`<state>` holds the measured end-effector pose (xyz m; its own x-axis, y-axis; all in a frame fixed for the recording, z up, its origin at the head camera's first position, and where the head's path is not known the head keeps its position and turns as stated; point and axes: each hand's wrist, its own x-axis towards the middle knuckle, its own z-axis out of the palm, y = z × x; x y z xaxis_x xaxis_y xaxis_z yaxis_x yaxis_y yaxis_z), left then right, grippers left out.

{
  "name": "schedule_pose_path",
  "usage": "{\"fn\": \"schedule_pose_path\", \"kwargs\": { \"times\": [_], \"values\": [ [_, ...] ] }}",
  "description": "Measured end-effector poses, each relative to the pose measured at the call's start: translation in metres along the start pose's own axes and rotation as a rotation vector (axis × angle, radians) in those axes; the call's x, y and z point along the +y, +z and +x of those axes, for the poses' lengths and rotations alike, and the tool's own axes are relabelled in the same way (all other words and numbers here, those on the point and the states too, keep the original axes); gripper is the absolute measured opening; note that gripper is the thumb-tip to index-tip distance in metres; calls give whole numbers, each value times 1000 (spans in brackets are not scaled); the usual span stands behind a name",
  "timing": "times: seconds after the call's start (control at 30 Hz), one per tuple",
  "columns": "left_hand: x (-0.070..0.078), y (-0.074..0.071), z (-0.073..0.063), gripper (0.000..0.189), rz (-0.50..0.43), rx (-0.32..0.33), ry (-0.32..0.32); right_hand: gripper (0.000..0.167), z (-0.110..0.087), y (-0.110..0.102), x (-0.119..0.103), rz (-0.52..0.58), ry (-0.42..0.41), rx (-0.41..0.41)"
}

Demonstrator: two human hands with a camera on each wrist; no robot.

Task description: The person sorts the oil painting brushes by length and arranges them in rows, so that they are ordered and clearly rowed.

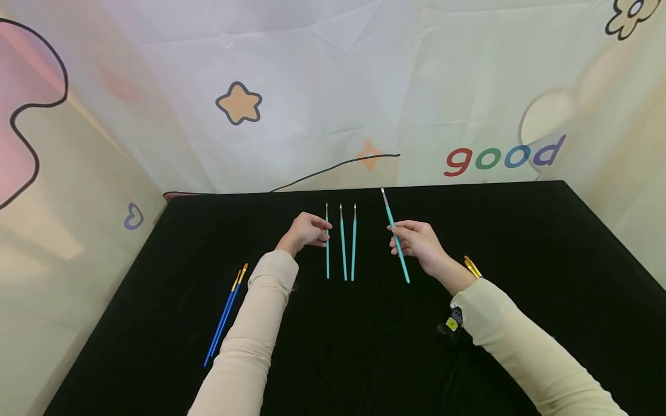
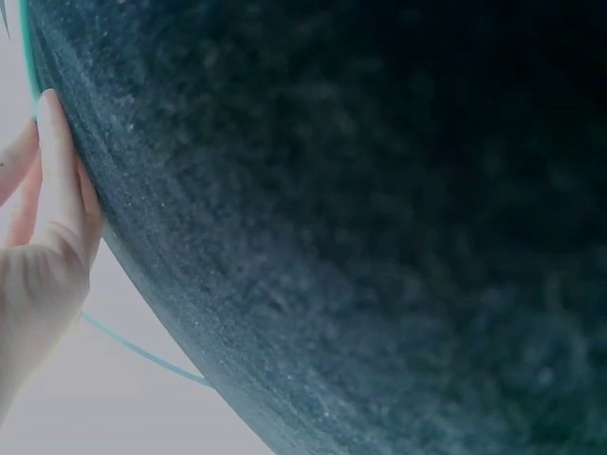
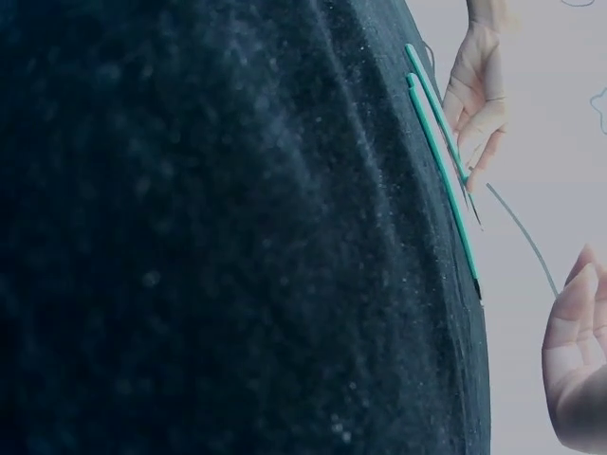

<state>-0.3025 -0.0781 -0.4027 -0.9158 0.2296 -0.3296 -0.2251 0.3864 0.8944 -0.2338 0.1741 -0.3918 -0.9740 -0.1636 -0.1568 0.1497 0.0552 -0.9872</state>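
Observation:
In the head view, my left hand [image 1: 309, 230] pinches the leftmost of three slim teal paintbrushes, this one [image 1: 328, 263] standing in line with the others. Beside it lie a middle teal paintbrush [image 1: 343, 248] and another teal paintbrush [image 1: 354, 248], roughly parallel, bristles toward the back. My right hand [image 1: 418, 242] holds a thicker teal paintbrush [image 1: 402, 260] between thumb and fingers, its white bristles pointing away and slightly left. The left wrist view has my left hand [image 2: 47, 227] at its edge with fingertips on a teal handle [image 2: 28, 57]. My right hand [image 3: 577, 360] shows low in the right wrist view.
Two blue paintbrushes [image 1: 226, 315] with gold ferrules lie left of my left forearm. More gold-ferruled paintbrushes [image 1: 471, 266] are partly hidden behind my right forearm. A black cloth [image 1: 364, 346] covers the table, and a printed curtain [image 1: 322, 86] stands along its back edge.

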Motion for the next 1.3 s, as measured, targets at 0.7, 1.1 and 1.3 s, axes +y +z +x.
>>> {"fn": "schedule_pose_path", "kwargs": {
  "times": [0.7,1.1,1.3],
  "values": [
    [13,2,-17,29,23,6,-11,36,17,11,6,-63,40,16],
    [-1,3,0,24,39,41,28,33,21,18,2,-51,102,6],
    [-1,4,1,24,40,44,20,30,24,20,3,-58,113,20]
  ]
}}
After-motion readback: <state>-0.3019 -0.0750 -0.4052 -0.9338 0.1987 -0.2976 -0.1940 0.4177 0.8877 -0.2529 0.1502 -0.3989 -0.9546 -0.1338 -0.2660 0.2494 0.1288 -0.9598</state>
